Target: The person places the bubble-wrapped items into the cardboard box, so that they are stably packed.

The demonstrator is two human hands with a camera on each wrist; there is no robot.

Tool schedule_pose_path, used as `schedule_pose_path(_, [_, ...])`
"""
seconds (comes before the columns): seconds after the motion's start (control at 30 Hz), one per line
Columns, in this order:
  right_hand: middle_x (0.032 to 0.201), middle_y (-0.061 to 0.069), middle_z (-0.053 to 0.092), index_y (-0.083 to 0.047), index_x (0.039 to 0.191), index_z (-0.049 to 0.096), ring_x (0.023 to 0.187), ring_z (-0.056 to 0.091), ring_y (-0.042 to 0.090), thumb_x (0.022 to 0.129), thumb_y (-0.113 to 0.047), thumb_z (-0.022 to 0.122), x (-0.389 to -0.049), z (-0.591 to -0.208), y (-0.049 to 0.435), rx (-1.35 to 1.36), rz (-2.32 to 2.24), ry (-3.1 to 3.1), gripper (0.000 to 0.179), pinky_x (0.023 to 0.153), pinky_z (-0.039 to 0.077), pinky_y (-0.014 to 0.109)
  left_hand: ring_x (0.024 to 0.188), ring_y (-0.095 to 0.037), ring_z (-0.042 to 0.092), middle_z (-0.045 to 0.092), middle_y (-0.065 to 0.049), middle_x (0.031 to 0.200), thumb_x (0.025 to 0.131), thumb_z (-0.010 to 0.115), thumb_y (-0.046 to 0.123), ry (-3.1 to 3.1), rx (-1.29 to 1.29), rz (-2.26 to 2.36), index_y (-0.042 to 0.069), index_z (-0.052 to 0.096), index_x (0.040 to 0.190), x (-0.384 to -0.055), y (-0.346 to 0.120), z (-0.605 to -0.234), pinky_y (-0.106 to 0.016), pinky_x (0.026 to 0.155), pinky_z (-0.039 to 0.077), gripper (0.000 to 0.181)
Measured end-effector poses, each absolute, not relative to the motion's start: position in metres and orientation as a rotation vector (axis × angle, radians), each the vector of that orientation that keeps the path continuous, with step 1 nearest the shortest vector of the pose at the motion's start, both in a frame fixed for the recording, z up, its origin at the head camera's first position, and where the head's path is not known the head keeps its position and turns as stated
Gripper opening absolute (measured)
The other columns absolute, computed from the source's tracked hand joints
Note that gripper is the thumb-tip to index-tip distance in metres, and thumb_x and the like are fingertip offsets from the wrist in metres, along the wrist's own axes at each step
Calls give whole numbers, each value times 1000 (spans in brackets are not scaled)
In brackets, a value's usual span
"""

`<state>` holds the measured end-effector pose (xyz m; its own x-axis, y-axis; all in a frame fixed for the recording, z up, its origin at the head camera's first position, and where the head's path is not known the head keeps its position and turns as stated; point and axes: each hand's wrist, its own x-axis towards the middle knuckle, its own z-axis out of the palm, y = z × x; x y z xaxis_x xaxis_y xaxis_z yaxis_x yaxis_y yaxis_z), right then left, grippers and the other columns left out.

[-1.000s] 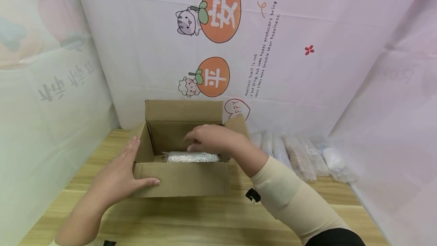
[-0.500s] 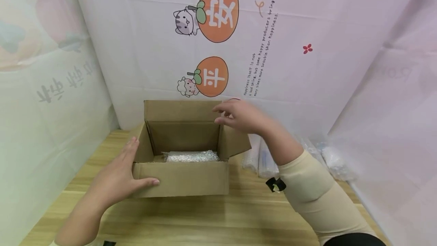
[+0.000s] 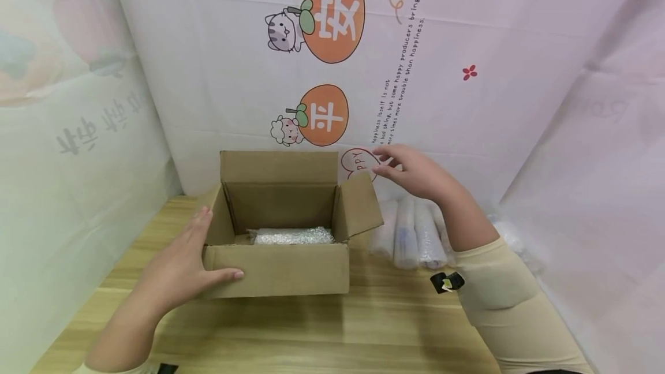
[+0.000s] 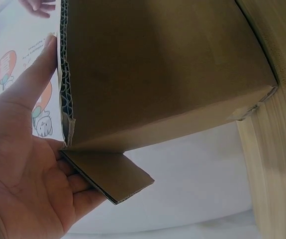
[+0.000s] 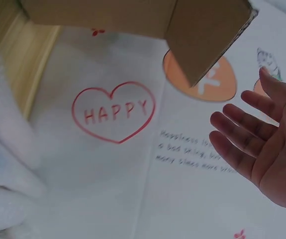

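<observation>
An uncovered cardboard box [image 3: 275,270] stands on the table with its flaps folded outward. Inside it lies a bundle in bubble wrap [image 3: 293,236]. My left hand [image 3: 174,270] rests on the box's front left corner, thumb stretched along the front flap and fingers straight over the left flap [image 4: 110,174]. Raised beyond the right flap [image 3: 362,204], my right hand [image 3: 410,171] holds nothing; its fingers are loosely spread in the right wrist view. Several bubble-wrapped rolls [image 3: 407,235] lie below it, to the right of the box.
A white printed cloth [image 3: 441,97] hangs behind the wooden table [image 3: 291,333], with pale cloths at both sides. More clear-wrapped packing [image 3: 511,235] lies farther right, partly hidden by the right forearm.
My right hand has come up out of the box and moved right, past the right flap. The wrapped bundle stays in the box, and my left hand keeps its place.
</observation>
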<state>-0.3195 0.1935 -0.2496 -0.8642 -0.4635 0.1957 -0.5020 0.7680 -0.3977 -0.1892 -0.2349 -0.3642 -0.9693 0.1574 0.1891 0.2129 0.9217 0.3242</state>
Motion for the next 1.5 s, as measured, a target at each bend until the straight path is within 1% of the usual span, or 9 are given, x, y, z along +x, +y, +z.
schedule_pose_path(0.17, [146,11,49,-10,143,49,122,56,32,100,-38,55,-334,-267,215,679,740,-2863,51,99,47,53,145,-45,23,2,-12,166,67,59,86,-2922,-280,-522,9,-2,158,-188,-234,-364,-69,107,30,134])
schedule_pose_path(0.37, [139,16,54,-7,141,50,121,56,36,101,-39,54,-347,-296,230,532,752,-2924,52,99,47,54,145,-46,24,4,-13,165,67,59,86,-2920,-282,-516,8,-1,158,-188,-232,-363,-68,107,30,134])
schedule_pose_path(0.57, [133,23,57,-4,137,53,122,55,41,100,-39,53,-357,-328,227,386,691,-3031,50,99,46,56,145,-46,24,3,-13,165,68,58,86,-2918,-287,-518,9,-1,159,-188,-230,-363,-69,106,31,133])
schedule_pose_path(0.8, [132,24,58,-2,139,49,120,57,40,100,-41,52,-366,-363,219,263,581,-3136,55,97,48,55,144,-47,24,2,-13,165,68,58,86,-2924,-281,-517,10,-2,159,-187,-230,-362,-70,105,31,133])
schedule_pose_path(0.93, [133,25,58,1,140,49,120,57,40,100,-39,52,-369,-376,215,236,503,-3171,56,98,48,55,144,-47,25,2,-13,165,68,57,87,-2929,-273,-510,10,-3,159,-186,-230,-362,-71,104,32,133])
schedule_pose_path(1.07, [136,23,57,-1,142,46,124,54,41,102,-38,49,-375,-391,208,215,458,-3207,55,100,46,55,144,-47,25,2,-14,165,68,57,87,-2930,-273,-508,9,-2,158,-186,-230,-361,-71,103,32,133])
schedule_pose_path(1.17, [134,23,58,-1,143,45,121,57,41,102,-31,48,-378,-400,203,217,422,-3227,51,98,48,54,143,-48,26,2,-14,165,68,57,87,-2930,-275,-506,9,-2,158,-186,-229,-361,-70,103,33,133])
schedule_pose_path(1.3, [127,27,60,5,138,46,114,60,42,100,-25,49,-377,-406,198,255,346,-3222,48,94,50,53,143,-48,26,1,-14,165,68,56,87,-2932,-273,-503,9,-3,158,-186,-229,-360,-71,103,33,133])
schedule_pose_path(1.5, [120,33,59,13,128,47,111,58,49,98,-28,52,-374,-416,197,197,326,-3211,52,92,49,56,143,-49,25,0,-14,165,68,56,87,-2937,-273,-500,9,-4,158,-185,-228,-360,-71,104,31,133])
